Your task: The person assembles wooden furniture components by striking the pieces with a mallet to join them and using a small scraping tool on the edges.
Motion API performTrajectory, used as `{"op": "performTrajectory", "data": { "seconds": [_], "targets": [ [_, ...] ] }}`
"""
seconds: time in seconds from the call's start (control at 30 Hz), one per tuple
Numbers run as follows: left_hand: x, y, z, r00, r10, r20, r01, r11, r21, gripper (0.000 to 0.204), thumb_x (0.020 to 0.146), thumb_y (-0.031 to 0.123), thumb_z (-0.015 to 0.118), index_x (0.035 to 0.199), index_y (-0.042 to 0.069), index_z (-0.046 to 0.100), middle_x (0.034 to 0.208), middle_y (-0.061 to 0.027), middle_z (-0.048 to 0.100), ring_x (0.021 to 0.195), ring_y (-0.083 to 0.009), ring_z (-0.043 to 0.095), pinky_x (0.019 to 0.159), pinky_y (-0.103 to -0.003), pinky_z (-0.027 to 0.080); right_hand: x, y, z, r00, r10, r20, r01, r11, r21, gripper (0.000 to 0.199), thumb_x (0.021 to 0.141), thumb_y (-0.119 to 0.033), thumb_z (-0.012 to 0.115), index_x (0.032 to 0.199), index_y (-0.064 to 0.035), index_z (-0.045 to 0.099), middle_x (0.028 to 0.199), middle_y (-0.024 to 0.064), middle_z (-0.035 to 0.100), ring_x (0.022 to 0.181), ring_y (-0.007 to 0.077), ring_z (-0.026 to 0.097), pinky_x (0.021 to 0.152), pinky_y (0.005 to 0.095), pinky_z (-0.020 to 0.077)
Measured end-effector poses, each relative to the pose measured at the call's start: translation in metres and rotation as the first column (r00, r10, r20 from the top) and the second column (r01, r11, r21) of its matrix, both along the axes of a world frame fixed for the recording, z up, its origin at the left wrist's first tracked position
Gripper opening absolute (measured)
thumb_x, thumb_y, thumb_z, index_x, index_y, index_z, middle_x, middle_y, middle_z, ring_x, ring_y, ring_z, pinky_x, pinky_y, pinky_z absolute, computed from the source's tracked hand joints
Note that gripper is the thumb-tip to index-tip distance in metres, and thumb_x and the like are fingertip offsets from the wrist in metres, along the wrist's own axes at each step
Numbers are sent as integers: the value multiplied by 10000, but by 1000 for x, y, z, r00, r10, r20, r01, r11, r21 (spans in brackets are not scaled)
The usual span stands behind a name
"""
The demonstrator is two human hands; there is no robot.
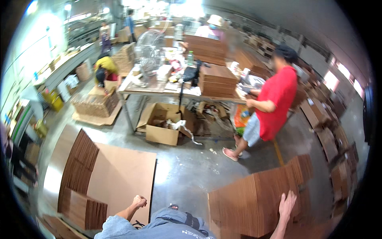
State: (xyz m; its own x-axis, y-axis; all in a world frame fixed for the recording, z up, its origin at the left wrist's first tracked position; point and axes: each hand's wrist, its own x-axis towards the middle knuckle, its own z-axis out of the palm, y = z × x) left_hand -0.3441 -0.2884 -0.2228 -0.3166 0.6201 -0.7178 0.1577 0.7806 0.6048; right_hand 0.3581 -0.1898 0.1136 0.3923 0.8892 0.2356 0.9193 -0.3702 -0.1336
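My right hand (287,203) lies on a long stack of brown wood-coloured boards (254,195) at the lower right, its fingers stretched out over the boards' edges. Over the near edge of a large flat tan sheet (121,171), my left hand (139,201) hangs with its fingers curled in, and nothing shows in it. Left of that hand, a row of upright brown boards (78,159) stands on the sheet. A shorter brown stack (84,209) sits at the row's near end.
Ahead is a worktable (131,85) with a fan (149,51), a green bottle (190,58) and stacked brown boards (217,81). An open carton (162,133) sits below. A person in red (278,99) stands at its right; another in yellow (104,68) bends over cardboard (95,105).
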Motion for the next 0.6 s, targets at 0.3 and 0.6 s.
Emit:
{"op": "performTrajectory", "data": {
  "seconds": [0.3,0.6],
  "targets": [
    [49,-41,-11,999,-25,43,28,998,-58,211,857,191,628,814,10,726,725,-79,709,624,-159,678,544,-306,554,-98,-41,19,967,256,3,-256,967,14,534,948,-285,547,1289,124,503,1361,306,477,1269,459,416,1105,500,305],
    [79,-2,-4,993,-121,-1,121,993,2,221,796,185,582,794,22,731,660,-74,687,566,-160,653,510,-315,532,-146,-90,38,929,362,76,-365,931,29,721,828,-413,731,1347,39,512,1324,270,538,1243,419,473,1069,499,375]
  ]
}}
